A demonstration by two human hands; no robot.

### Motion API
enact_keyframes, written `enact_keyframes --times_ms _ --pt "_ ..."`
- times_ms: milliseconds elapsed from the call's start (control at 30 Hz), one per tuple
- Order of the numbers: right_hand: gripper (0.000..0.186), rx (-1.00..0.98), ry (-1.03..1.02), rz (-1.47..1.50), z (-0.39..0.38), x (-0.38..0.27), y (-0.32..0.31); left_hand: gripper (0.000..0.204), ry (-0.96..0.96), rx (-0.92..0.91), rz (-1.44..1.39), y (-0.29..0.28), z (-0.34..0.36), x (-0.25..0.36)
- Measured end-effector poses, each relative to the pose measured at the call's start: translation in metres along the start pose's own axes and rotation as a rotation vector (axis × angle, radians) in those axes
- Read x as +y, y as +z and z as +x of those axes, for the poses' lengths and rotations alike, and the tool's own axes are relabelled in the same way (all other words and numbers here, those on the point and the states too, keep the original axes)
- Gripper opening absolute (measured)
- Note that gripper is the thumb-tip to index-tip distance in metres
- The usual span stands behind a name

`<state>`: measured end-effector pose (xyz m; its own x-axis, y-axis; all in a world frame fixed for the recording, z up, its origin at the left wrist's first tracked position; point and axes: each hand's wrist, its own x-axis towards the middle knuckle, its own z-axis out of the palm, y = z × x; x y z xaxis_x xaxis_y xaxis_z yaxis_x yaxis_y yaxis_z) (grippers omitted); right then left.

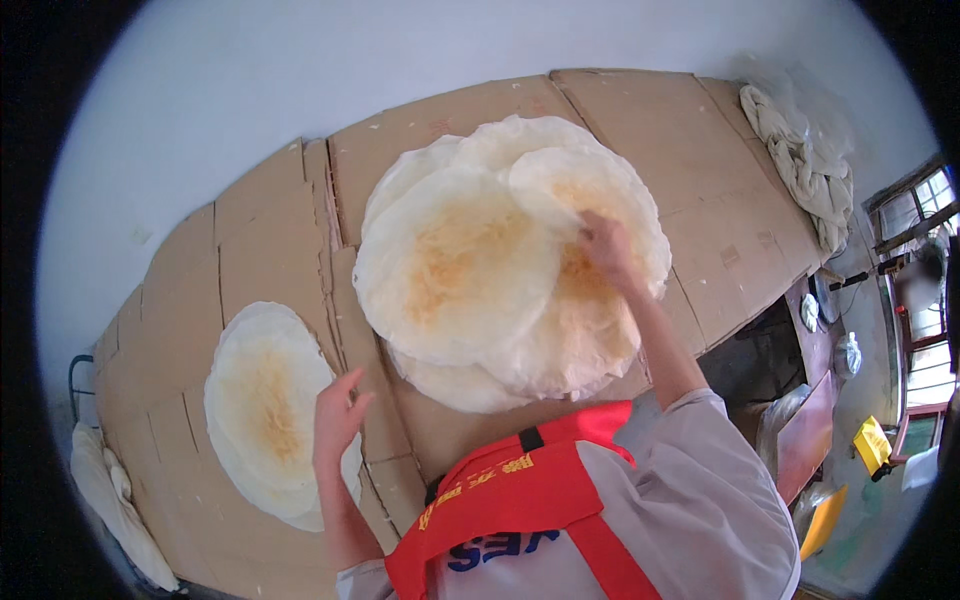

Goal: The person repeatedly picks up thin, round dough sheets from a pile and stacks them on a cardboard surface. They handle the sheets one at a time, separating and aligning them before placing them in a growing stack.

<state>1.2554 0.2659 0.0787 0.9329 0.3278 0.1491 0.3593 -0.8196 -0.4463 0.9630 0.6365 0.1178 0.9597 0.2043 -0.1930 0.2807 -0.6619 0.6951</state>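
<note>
A wide pile of thin round flatbreads [470, 270], pale with browned middles, lies before me, the sheets overlapping unevenly. My right hand [606, 243] reaches over the right part of this pile, its fingers closed at the edge of one thin flatbread [545, 190]; motion smears the fingertips a little. A smaller stack of the same flatbreads [262, 400] rests to the left. My left hand [340, 412] is over the right edge of that smaller stack, thumb and fingers apart, with nothing in it.
Flattened cardboard sheets [690, 150] cover the table, with seams and raised edges between them. Bunched cream cloth [800, 165] lies at the far right, another cloth [115, 510] at the lower left. A white wall [250, 80] runs behind. Windows and a reddish board [805, 440] stand right.
</note>
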Motion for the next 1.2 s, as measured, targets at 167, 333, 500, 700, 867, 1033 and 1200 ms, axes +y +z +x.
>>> enact_keyframes --times_ms 167,333,500,700,867,1033,1200 --pt "0.033 0.23 -0.446 -0.062 -0.011 -0.125 -0.069 0.049 -0.018 -0.012 -0.744 0.054 0.017 0.029" --pt "0.043 -0.393 -0.499 -0.069 -0.116 -0.186 -0.004 0.044 -0.242 -0.071 -1.639 0.081 0.036 0.042" --pt "0.07 -0.716 -0.295 0.417 -0.145 -0.155 0.046 0.034 -0.43 0.044 -1.557 0.119 0.035 -0.004" --pt "0.055 -0.373 0.015 0.635 -0.137 -0.17 0.073 0.041 -0.417 0.05 -1.329 0.118 0.046 0.03" --pt "0.036 -0.269 0.058 0.69 -0.131 -0.159 0.108 0.048 -0.469 0.055 -1.183 0.115 0.058 0.034" --pt "0.031 -0.34 0.024 0.81 -0.126 -0.156 0.118 0.047 -0.472 0.078 -1.146 0.098 0.083 0.009" --pt "0.027 -0.213 0.049 0.798 -0.127 -0.153 0.12 0.042 -0.461 0.034 -1.203 0.094 0.089 0.006"
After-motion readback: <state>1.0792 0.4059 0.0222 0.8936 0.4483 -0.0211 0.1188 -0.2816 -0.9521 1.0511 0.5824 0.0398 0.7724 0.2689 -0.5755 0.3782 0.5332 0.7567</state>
